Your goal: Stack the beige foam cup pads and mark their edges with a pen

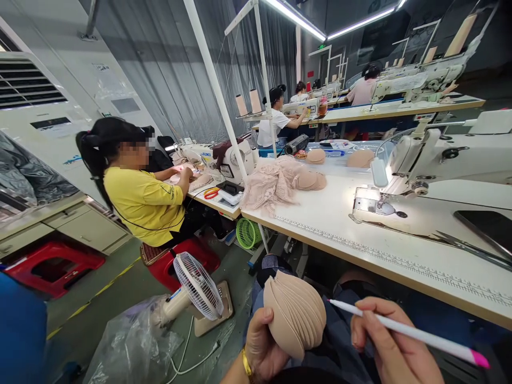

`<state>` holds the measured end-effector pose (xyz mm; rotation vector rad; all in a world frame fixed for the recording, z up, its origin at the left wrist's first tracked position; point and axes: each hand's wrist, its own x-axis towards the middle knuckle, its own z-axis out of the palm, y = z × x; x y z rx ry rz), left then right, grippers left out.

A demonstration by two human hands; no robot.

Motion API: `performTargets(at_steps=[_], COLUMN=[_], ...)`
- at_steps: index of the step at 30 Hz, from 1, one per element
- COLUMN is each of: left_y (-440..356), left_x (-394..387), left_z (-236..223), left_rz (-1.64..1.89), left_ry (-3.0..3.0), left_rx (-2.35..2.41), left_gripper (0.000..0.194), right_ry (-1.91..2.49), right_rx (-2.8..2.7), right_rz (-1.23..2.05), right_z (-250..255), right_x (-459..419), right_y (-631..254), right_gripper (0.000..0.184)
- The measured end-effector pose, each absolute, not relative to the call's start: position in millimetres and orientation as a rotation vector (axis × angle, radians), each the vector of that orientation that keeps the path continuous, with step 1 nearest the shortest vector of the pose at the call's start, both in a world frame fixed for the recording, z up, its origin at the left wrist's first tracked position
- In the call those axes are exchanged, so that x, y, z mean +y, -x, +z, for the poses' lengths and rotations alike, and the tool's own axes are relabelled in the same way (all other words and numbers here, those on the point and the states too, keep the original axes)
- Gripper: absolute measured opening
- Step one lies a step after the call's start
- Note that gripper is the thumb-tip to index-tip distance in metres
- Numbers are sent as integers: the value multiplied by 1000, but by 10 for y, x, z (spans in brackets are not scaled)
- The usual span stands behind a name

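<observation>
My left hand (262, 338) is closed round a stack of beige bra cups (298, 312), several nested layers with their edges fanned out, held above my lap. A yellow band circles that wrist. In my right hand (386, 333) is a white marker pen (416, 332) with a pink end, gripped between thumb and fingers. Its thin tip points left toward the cups, a small gap apart from them. My right palm and some of the fingers are partly hidden.
Before me is a white sewing table (320, 213) with a sewing machine (440, 160), scissors (472, 248), a phone (486, 229) and pink lace fabric (268, 186). A fan (198, 285) stands on the floor at left, near a seated co-worker in yellow (144, 202).
</observation>
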<state>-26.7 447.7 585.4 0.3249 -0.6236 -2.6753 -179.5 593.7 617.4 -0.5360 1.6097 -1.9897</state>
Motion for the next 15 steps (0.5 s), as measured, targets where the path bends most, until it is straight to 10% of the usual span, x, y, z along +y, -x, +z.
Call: performTargets(at_steps=[8, 15], left_y=[214, 190], left_x=[4513, 4539], left_z=[5827, 5877], left_rz=[-2729, -2747], left_ry=[-265, -300], left_rx=[-632, -613], left_gripper=[57, 66], right_ry=[329, 311], right_rx=[1297, 1176], right_rz=[-1884, -1903], right_z=[6421, 6511], right_x=[5781, 5817], right_y=[1842, 1821], right_gripper=[44, 47])
